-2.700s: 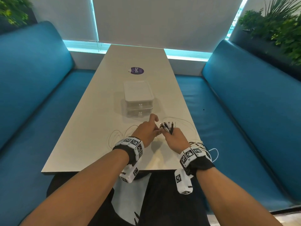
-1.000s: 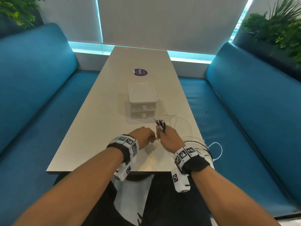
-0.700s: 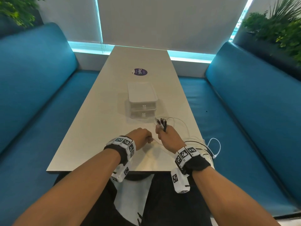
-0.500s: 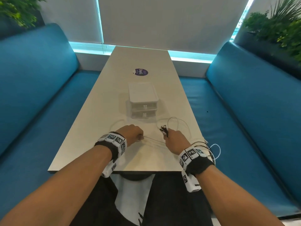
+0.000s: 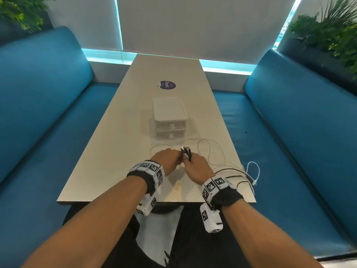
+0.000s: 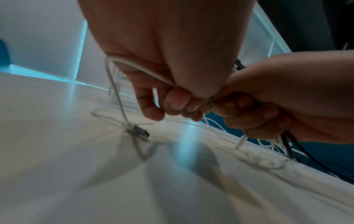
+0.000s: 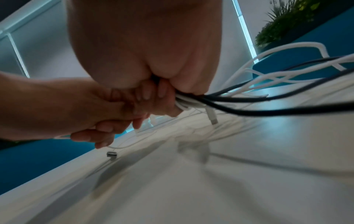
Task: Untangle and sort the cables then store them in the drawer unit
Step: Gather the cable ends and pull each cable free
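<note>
A long white table (image 5: 119, 132) carries a closed white two-drawer unit (image 5: 170, 120) at its middle. Nearer, the right hand (image 5: 197, 167) grips a bundle of black and white cables (image 7: 239, 100), plugs sticking up. Touching it, the left hand (image 5: 167, 160) pinches one white cable (image 6: 118, 97), its USB plug (image 6: 140, 132) on the tabletop.

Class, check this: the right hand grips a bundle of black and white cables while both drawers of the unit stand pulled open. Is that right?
Not quite. The head view shows both drawers of the drawer unit shut. The right hand does grip the bundle of black and white cables.
</note>
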